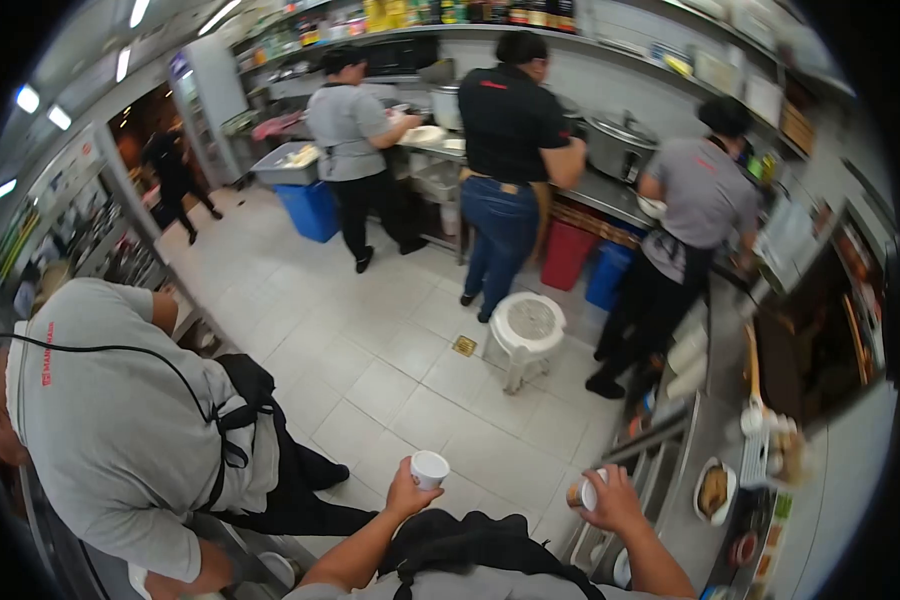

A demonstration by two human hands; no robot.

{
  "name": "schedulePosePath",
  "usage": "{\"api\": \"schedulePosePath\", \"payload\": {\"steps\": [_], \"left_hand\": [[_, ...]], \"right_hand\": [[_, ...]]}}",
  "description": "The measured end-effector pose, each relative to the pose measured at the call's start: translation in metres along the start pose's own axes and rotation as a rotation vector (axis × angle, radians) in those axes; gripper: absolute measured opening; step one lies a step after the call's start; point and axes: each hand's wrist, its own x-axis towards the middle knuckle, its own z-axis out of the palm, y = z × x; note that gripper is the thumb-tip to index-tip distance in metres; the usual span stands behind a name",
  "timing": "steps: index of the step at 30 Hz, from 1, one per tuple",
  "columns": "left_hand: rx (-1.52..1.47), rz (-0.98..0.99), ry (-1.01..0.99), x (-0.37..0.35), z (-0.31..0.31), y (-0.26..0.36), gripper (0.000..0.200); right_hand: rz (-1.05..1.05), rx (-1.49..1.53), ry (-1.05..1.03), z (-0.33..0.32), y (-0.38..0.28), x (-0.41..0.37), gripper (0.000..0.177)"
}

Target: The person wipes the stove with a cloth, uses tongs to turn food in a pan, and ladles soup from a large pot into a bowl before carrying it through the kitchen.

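Your left hand point(406, 492) is closed round the side of a white cup point(430, 466); fingers and thumb sit on its wall, probably so the round top stays uncovered and the cup fairly level; whether that top is open or lidded, you cannot tell from here. Your right hand point(618, 500) grips a second cup point(584, 490), which leans and shows a brownish patch on its side; what either holds is too blurred to tell. Both cups are in front of your body, well apart, over the tiled floor point(370, 390), which likely keeps them from knocking together.

To your right runs a steel counter point(708, 425); a dish point(713, 492) of browned food lies on it, near your right forearm, with a white basket point(760, 455) beyond; that side leaves your elbow little room. A co-worker point(135, 400) bends close on your left, one leg reaching towards your left forearm, so space is tight there too; ahead, a white stool point(527, 325) stands in the way of the far counter, where three more people work.
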Motion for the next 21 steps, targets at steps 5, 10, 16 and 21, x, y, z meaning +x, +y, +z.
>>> {"api": "schedulePosePath", "payload": {"steps": [5, 10, 16, 21], "left_hand": [[0.009, -0.176, 0.229, 0.095, -0.048, -0.049, 0.093], [0.000, -0.299, 0.361, 0.203, -0.089, -0.075, 0.095], [-0.150, -0.338, 0.575, 0.336, -0.154, -0.101, 0.095], [-0.137, -0.630, 1.058, 0.414, -0.208, -0.143, 0.097]], "right_hand": [[-0.235, -0.019, 0.006, -0.024, -0.036, 0.197, 0.067], [-0.257, 0.200, 0.055, 0.012, -0.068, 0.321, 0.077], [0.051, 0.127, -0.200, 0.116, 0.010, 0.399, 0.088], [0.269, -0.182, -0.712, 0.201, 0.131, 0.472, 0.116]]}}
